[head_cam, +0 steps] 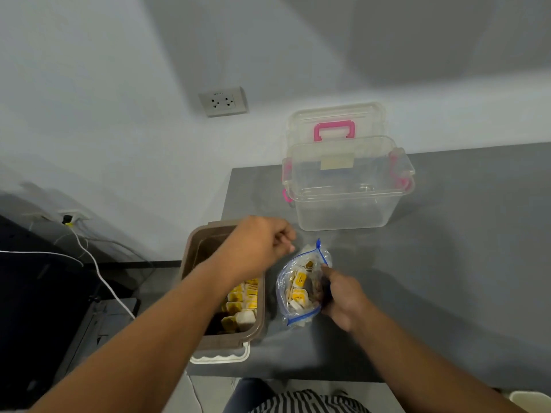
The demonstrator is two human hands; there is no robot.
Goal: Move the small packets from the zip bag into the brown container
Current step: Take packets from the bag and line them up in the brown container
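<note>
Packets [299,280] in bag [286,296], my right hand [343,296] gripping its mouth; left hand [259,245] curled above container [220,341], can't tell if holding anything.

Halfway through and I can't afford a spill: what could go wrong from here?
1. The brown container sits right at the left edge of the table, and the left hand and its arm reach across it. A nudge could push it off.
2. The right hand grips the floppy zip bag, which holds many packets. If the bag sags or slips, packets could spill onto the table.
</note>
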